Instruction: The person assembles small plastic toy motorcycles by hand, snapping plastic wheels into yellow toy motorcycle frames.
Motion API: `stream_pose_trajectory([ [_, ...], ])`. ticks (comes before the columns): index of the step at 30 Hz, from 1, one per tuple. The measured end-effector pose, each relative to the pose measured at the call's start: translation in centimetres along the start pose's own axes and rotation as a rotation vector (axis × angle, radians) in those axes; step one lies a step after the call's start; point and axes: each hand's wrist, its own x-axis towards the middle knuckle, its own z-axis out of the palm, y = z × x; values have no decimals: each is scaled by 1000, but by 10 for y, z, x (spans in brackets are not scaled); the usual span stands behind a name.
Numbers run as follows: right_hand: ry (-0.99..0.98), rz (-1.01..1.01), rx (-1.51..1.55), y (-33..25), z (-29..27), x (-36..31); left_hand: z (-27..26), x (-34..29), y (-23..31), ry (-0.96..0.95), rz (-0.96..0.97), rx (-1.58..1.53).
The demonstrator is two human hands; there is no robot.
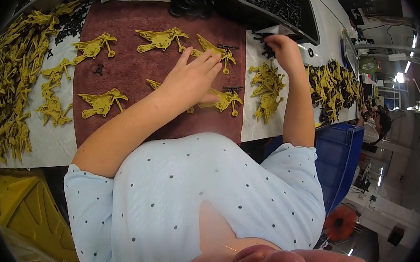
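Note:
My left hand (193,80) lies over the maroon cloth with its fingers stretched out. Its fingertips rest on a yellow bird-shaped plastic part (208,45) at the cloth's upper right, beside a small black toothed strip (227,47). Partly under that hand's thumb is another yellow part (227,101), with a black strip (232,88) at its edge. To the right of the cloth, my right hand (285,49) has its fingers bent together at a little heap of small black parts (267,50). What its fingertips pinch, if anything, is too small to tell.
Several more yellow parts (102,103) lie spaced on the maroon cloth (130,78). A big yellow pile (11,83) covers the left side. Yellow parts are stacked (268,93) by my right forearm. A black bin (305,18) of black pieces stands behind; a blue crate (340,159) is at right.

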Motion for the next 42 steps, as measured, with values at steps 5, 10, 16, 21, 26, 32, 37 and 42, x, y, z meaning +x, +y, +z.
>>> stream_pose_trajectory([
  [5,-137,-67,-202,-3,3,-13,-19,1,10,-15,17,-93],
  [10,-150,-2,-167,-1,8,-11,-45,-11,9,18,38,-56],
  [16,42,-40,170,-5,8,-5,-62,-40,-15,22,-135,144],
  [21,-4,59,485,-44,16,4,-51,-50,-32,-41,-362,211],
  [26,-219,-4,791,-109,30,23,-35,-52,-43,49,-336,233],
  [32,-276,-139,670,-157,48,54,-30,-53,-46,66,-330,182],
  [37,-303,-321,402,-173,64,71,-26,-54,-45,93,-329,185],
  [42,-311,-349,337,-175,70,75,-26,-54,-45,77,-330,196],
])
